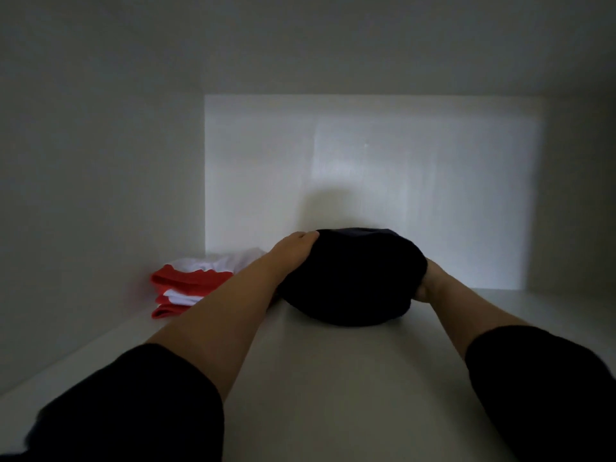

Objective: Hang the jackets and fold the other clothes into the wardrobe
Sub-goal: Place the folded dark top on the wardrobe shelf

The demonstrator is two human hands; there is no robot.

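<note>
**A:** Entry one?
**B:** Dark folded garment (350, 278), a rounded bundle. It rests on the white wardrobe shelf (333, 378), about mid-width and near the back panel (400, 178).

**A:** Hands on it?
**B:** Both. The left hand (293, 253) clasps the upper left side, with the thumb laid along the top edge and the fingers curved round the cloth. The right hand (430, 283) is at the right side and mostly covered by fabric. How its fingers lie, I cannot tell.

**A:** Arms?
**B:** Bare forearms. The left sleeve (133, 411) and right sleeve (540, 388) are both dark.

**A:** Entry two?
**B:** Red and white folded garment (186, 285). It is on the same shelf, in the back left corner by the side wall (83, 195). The left forearm partly hides it, and it lies apart from the dark bundle.
</note>
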